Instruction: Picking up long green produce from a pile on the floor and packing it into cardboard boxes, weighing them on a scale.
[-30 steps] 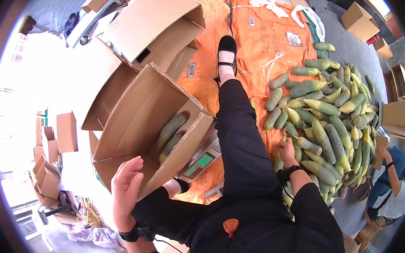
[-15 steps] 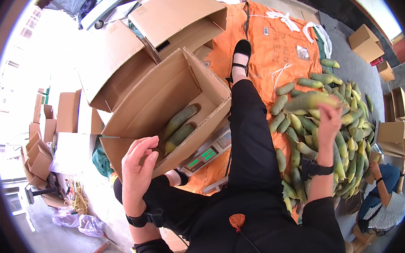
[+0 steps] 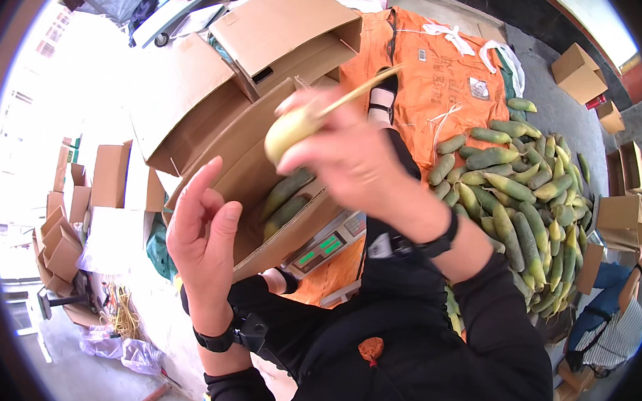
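Right hand [image 3: 352, 155]: gripping one pale radish [image 3: 287, 135], holding it above the carton [image 3: 282, 240]. Left hand [image 3: 205, 227]: holding nothing, fingers standing apart beside the carton's near end. Already inside: two green radishes [image 3: 287, 217], lying side by side. Still outside: a large radish heap [image 3: 510, 223], lying beyond the right leg.

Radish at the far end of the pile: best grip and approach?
Probably the thick green middle of the far radish, from above, hand across its length. It lies on its side, roughly left to right, upper face uncovered, and narrows to a paler right end that likely offers less hold. The rest of the pile lies on its near side.
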`<state>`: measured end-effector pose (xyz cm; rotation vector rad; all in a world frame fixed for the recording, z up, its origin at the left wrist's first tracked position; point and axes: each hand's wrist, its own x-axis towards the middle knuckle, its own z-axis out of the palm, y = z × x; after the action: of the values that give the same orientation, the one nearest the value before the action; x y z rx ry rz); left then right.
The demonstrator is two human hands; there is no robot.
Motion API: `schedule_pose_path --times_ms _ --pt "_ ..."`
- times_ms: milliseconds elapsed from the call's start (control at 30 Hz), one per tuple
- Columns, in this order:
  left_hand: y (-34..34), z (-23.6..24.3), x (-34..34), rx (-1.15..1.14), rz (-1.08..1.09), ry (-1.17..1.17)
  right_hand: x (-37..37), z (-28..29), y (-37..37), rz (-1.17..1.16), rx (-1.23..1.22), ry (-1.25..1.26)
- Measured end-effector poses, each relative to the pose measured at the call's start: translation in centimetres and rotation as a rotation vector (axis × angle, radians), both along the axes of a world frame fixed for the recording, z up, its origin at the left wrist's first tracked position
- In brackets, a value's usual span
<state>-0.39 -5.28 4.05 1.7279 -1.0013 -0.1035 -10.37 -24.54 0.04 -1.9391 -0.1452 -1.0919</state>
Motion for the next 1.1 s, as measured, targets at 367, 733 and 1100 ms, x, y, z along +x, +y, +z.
schedule_pose_path --times_ms 367,733,1100 --pt "-3.8 -4.7 1.0 0.193 -0.196 0.361 0.2 -5.1 3.1 0.080 -0.180 0.643" --pt "-7.2 -7.4 0.6 0.429 -0.346 0.479 -13.8 -10.1 -8.7 -0.520 0.361 0.458" --pt "-2.7 -6.8 2.1 0.977 -0.287 0.069 -27.0 -29.8 -5.1 -0.857 0.428 1.237"
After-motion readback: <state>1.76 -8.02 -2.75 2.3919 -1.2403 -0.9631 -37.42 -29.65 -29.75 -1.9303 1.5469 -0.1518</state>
